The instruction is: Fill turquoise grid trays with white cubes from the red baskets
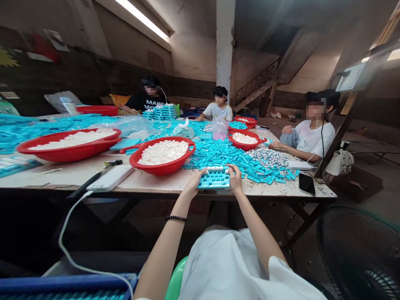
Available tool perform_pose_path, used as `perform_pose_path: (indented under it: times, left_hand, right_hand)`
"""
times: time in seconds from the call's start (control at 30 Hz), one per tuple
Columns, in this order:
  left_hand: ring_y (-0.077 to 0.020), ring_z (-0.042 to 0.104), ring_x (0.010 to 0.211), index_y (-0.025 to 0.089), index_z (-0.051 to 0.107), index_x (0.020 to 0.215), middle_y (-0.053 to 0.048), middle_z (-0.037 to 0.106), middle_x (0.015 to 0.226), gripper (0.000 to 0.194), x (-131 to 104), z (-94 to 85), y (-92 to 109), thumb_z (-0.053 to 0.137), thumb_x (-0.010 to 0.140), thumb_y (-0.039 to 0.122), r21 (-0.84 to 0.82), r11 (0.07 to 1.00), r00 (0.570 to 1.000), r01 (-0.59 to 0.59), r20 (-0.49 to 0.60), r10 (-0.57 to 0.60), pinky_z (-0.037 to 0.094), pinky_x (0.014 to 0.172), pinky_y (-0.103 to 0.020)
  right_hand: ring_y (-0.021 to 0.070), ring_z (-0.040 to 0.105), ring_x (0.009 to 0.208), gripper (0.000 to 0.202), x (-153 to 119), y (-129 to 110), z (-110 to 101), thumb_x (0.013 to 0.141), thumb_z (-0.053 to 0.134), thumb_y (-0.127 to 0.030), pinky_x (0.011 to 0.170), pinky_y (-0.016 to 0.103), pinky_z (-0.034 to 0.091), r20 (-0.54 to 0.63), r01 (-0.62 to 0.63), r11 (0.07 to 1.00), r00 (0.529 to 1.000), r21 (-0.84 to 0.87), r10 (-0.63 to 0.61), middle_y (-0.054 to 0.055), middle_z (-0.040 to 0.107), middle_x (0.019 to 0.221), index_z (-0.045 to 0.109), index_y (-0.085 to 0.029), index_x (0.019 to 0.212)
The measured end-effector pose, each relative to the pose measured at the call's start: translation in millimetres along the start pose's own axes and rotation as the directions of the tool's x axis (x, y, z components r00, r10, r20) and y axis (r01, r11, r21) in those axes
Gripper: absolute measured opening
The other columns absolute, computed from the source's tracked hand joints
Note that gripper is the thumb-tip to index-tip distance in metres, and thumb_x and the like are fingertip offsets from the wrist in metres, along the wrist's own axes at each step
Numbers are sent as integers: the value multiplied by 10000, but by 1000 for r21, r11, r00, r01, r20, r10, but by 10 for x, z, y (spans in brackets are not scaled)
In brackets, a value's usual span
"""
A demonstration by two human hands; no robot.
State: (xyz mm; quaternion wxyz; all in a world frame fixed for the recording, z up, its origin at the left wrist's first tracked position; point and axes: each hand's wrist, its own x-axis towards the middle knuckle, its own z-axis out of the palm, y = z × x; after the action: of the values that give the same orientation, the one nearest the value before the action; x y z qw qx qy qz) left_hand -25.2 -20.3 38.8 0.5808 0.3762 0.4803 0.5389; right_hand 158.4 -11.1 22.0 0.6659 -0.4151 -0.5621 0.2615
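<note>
A blue plastic keyboard frame [214,179] with rows of openings is held at the front edge of the table, white key pieces [215,168] sitting along its far row. My left hand [193,182] grips its left end, thumb near the top corner. At the right end, the fingers of my right hand [235,177] are closed on the frame. Just beyond it spreads a heap of small blue plastic parts [215,152]. To the left of my hands, a red basin [156,166] is full of white key pieces [165,152].
Another red basin [71,154] stands farther left, near a white power bank [109,179] with a cable. Blue-and-white pieces [270,157] and a phone [306,184] lie on the right. Three people sit around the table. A fan [359,246] stands at lower right.
</note>
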Motion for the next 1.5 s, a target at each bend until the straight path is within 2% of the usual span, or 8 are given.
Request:
perform_pose_path:
  times: [0.13, 0.33, 0.53, 0.77, 0.9, 1.1, 1.27, 1.5]
  left_hand:
    - [-261, 734, 861, 183, 698, 910, -90, 775, 932, 444, -3, -5, -3, 794, 671, 544, 19, 1000, 998, -17, 54, 16, 587, 707, -326]
    - [-237, 724, 762, 156, 725, 863, -92, 774, 859, 454, -21, -8, -17, 859, 592, 494, 20, 999, 991, -45, 126, 42, 583, 693, -326]
    - [-222, 712, 723, 167, 711, 749, -67, 758, 771, 440, -64, 5, -16, 895, 532, 503, 22, 993, 987, -116, 116, 113, 552, 643, -292]
    - [-257, 711, 812, 179, 700, 745, -73, 759, 801, 480, -98, 19, 1, 918, 478, 513, 46, 982, 968, -184, 179, 173, 550, 681, -307]
    - [-232, 690, 748, 175, 703, 778, -59, 740, 754, 532, -88, 39, -18, 909, 473, 559, 74, 970, 964, -231, 153, 218, 542, 663, -297]
    - [-240, 687, 754, 166, 713, 830, -63, 741, 776, 579, -74, 63, -50, 895, 479, 589, 101, 951, 952, -293, 127, 280, 539, 656, -304]
    - [-273, 704, 874, 169, 722, 896, -89, 761, 879, 582, -76, 52, -49, 885, 522, 585, 84, 956, 946, -282, 191, 263, 552, 744, -333]
    - [-291, 693, 990, 194, 713, 938, -88, 768, 993, 568, -66, 41, -76, 838, 573, 612, 126, 958, 966, -257, 71, 250, 553, 796, -333]
  right_hand:
    - [202, 547, 709, 354, 13, 39, 17, 857, 517, -485, 703, 307, 428, 132, -98, 995, 986, -28, 101, 15, 643, 782, 704, -200, 953]
    - [260, 610, 968, 341, 14, 29, 27, 842, 528, -530, 863, 332, 434, 120, -124, 992, 985, -1, 123, 61, 713, 985, 668, -221, 875]
    - [273, 620, 991, 344, 19, 20, 17, 850, 522, -531, 883, 346, 442, 125, -122, 992, 985, -3, 122, 68, 724, 1002, 668, -220, 869]
    - [260, 618, 991, 317, 9, -25, 8, 861, 516, -499, 890, 342, 440, 132, -95, 995, 987, -9, 95, 59, 715, 998, 664, -219, 882]
    - [247, 615, 932, 325, -2, -51, 6, 870, 506, -499, 856, 336, 439, 138, -66, 998, 988, -14, 67, 52, 702, 978, 662, -218, 910]
    - [236, 599, 892, 320, 0, -30, 6, 872, 502, -492, 835, 327, 434, 134, -65, 998, 989, -22, 68, 48, 690, 943, 654, -216, 929]
    - [234, 591, 894, 322, 5, -8, 2, 873, 498, -502, 828, 318, 439, 129, -80, 997, 988, -21, 82, 42, 688, 937, 642, -221, 933]
    - [236, 605, 942, 318, 3, -2, 16, 865, 511, -504, 873, 323, 437, 155, -92, 996, 983, -19, 94, 37, 702, 975, 661, -227, 913]
